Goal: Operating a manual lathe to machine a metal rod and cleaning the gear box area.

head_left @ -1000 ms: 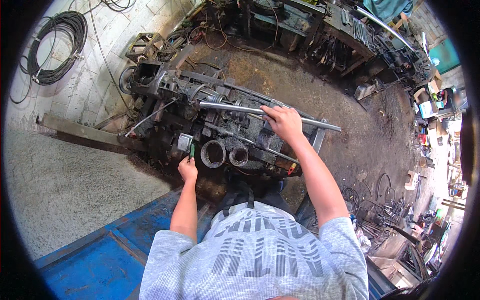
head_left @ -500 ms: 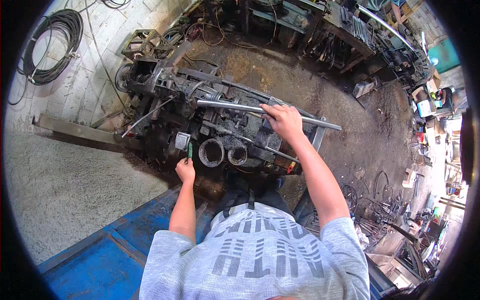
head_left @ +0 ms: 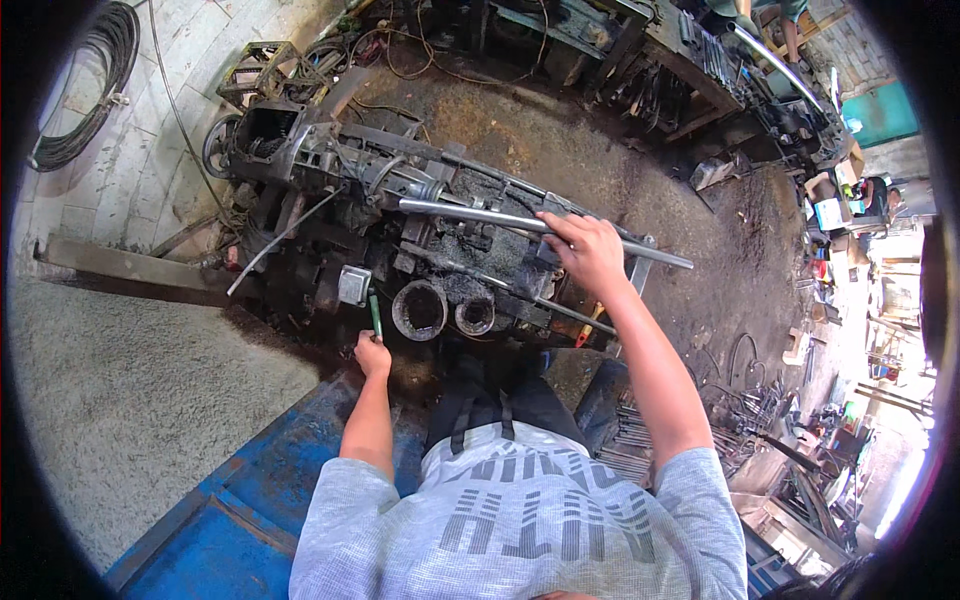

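A long, shiny metal bar (head_left: 470, 213) lies across the upper side of a dark, greasy machine (head_left: 480, 245). My right hand (head_left: 588, 252) is closed over the bar's right half, fingers bent around it. Lower left, my left hand (head_left: 373, 356) grips the near end of a green handle (head_left: 375, 314); whether the handle is fixed to the machine is hidden. Just beyond that handle is a grey metal box (head_left: 353, 285). Two round cups, a larger one (head_left: 419, 310) and a smaller one (head_left: 474, 314), sit on the machine's near side. Metal shavings cover its bed.
A brush-like tool with a red and yellow handle (head_left: 586, 330) rests at the machine's near right. A bent rod (head_left: 285, 240) sticks out on the left. Coiled hose (head_left: 95, 90) hangs on the wall. A blue panel (head_left: 265, 500) is lower left, and scrap metal (head_left: 745, 420) lies right.
The view has shifted slightly. The bar and my right hand have moved a little right against the machine. My left hand sits slightly closer to me, with more of the green handle showing.
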Action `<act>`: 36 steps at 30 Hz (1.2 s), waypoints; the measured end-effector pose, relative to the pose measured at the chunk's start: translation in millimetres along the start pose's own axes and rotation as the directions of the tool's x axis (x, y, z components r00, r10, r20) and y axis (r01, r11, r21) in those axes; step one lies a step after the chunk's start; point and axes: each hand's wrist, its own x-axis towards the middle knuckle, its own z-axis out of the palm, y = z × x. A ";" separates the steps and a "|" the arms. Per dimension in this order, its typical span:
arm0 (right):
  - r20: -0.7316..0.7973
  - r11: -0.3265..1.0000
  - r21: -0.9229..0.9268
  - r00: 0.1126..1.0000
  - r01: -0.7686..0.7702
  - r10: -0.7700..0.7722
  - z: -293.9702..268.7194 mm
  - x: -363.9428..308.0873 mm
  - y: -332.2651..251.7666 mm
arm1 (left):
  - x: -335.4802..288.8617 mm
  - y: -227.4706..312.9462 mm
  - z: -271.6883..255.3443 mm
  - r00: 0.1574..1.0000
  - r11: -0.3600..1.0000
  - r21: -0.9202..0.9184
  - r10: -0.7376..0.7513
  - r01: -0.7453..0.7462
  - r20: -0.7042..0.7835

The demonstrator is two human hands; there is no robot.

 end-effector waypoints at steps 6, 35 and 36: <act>0.029 0.999 0.009 0.999 -0.035 0.035 -3.1 4.4 -0.8 | 17.9 -6.0 11.0 0.993 0.998 0.003 -0.060 0.060 0.099; 0.647 -0.155 0.736 0.752 -0.659 -0.125 44.1 108.9 -243.8 | 5.0 201.1 -242.1 0.295 0.366 0.043 0.811 -0.930 -0.506; 0.661 -0.183 0.717 0.739 -0.673 -0.128 52.0 115.5 -246.8 | 4.1 201.1 -243.8 0.246 0.358 0.128 0.819 -0.925 -0.519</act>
